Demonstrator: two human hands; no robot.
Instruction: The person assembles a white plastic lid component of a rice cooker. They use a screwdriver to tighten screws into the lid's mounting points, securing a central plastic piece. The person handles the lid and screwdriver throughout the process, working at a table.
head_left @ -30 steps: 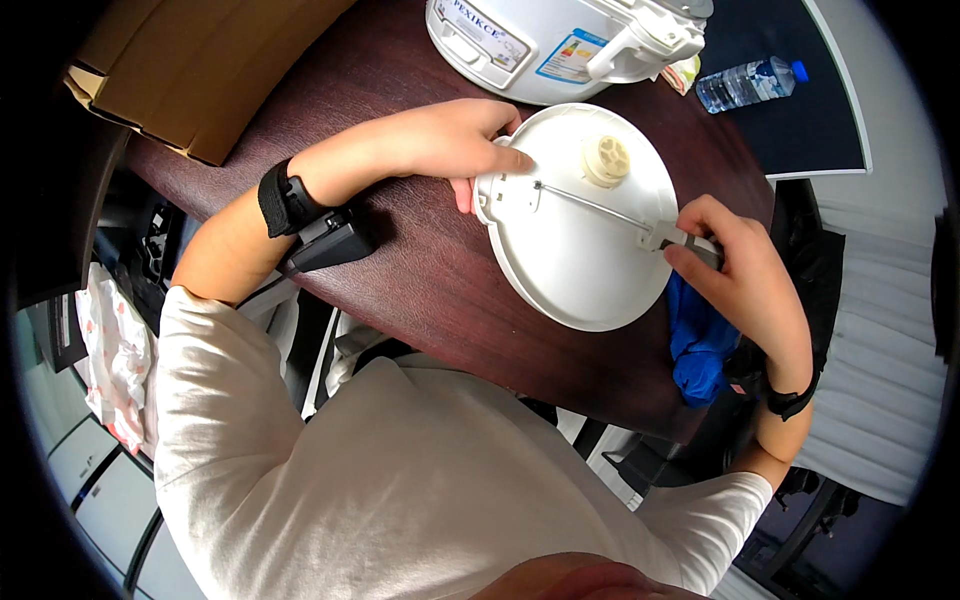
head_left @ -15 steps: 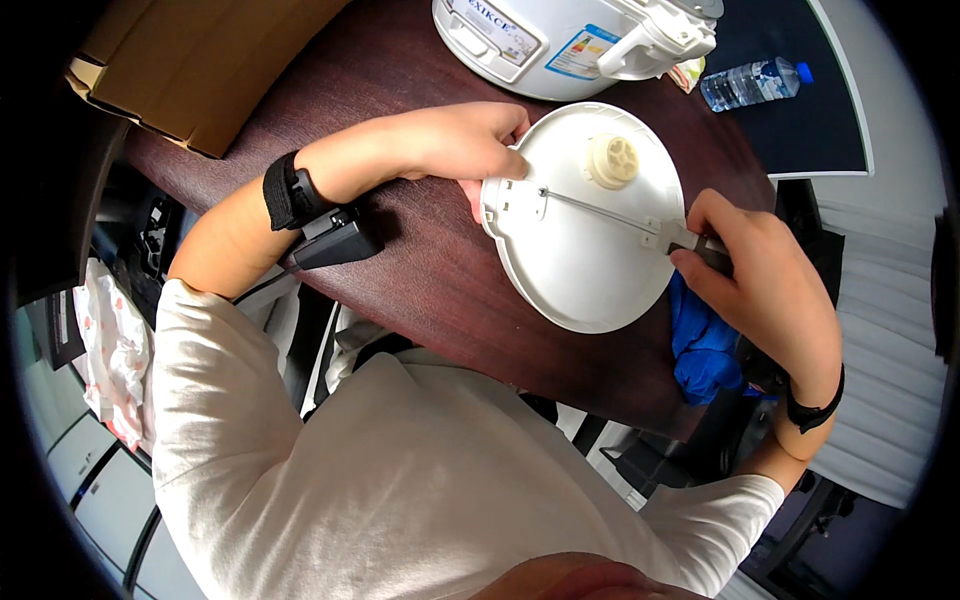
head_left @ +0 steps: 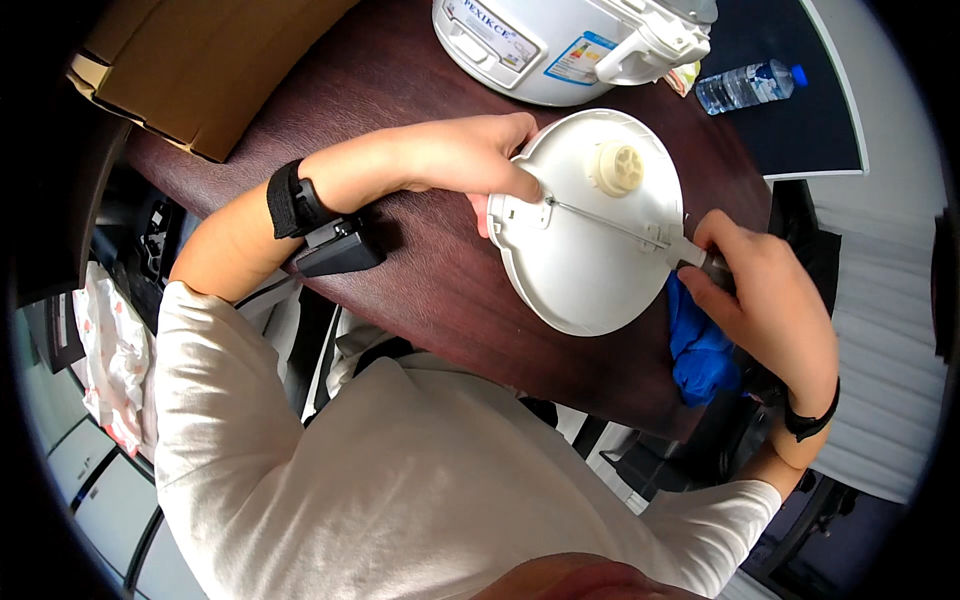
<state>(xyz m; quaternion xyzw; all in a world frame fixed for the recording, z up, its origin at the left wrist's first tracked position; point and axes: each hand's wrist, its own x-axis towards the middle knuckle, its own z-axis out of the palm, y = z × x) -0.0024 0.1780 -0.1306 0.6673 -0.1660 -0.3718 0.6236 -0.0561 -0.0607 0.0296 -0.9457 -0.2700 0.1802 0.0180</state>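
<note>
My left hand (head_left: 492, 165) grips the left edge of a white plastic rice cooker lid (head_left: 585, 280), its underside facing me. The thumb lies over the rim, close to a small fitting; other fingers are partly hidden behind the lid. In my right hand (head_left: 770, 290) is a screwdriver (head_left: 684, 252), held by its grey handle. Its thin metal shaft crosses the lid, and the tip meets the fitting near my left thumb. A round cream vent piece (head_left: 618, 168) sits on the lid's far part.
Beyond the lid stands the white rice cooker body (head_left: 550, 70) on the dark brown table (head_left: 430, 270). A water bottle (head_left: 750, 87) lies at the far right. A cardboard box (head_left: 190, 80) occupies the far left; blue cloth (head_left: 705, 350) bunches by the right edge.
My left thumb has moved further over the lid, nearer the screwdriver tip. The lid has shifted slightly right and tilted a little. My right hand is slightly lower.
</note>
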